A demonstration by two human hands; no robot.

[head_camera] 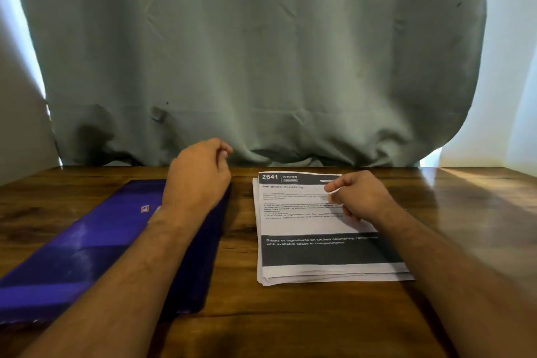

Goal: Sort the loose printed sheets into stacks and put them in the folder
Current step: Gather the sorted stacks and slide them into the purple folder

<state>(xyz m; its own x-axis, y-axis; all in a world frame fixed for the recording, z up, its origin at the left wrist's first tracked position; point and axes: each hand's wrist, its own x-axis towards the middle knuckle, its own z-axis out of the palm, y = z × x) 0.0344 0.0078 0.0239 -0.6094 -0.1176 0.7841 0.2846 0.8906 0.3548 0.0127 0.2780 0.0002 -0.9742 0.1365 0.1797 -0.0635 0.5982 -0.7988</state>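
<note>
Early stage, by the look of it. Nothing filed yet.

Printed sheets [319,229] in one pile on the wooden table [290,317], right of centre. Edges fanned slightly at the bottom and left, so several pages, roughly squared, not split into separate stacks. Top page reads "2641 KITCHEN", heading "Refrigerator Restocking", dark band lower down.

Purple folder [96,253] flat on the table to the left, just beside the pile, a strip of bare wood between them. Closed, as far as visible; no paper showing at its edges. Small label near its middle, unreadable.

Left hand [200,174] over the far end of the folder, fingers loosely curled, holding nothing visible. Contact with the folder: cannot tell from this angle.

Right hand [360,197] over the upper right part of the top page, thumb and forefinger drawn together. Looks like the start of a pinch on the top page or its corner, but actual grip on paper not confirmed; no page visibly lifted.

Green curtain [261,52] behind the table, daylight at both sides.

Judgement: sorting not started or barely started. Left to do: split pile into stacks, open folder, insert stacks, close.
</note>
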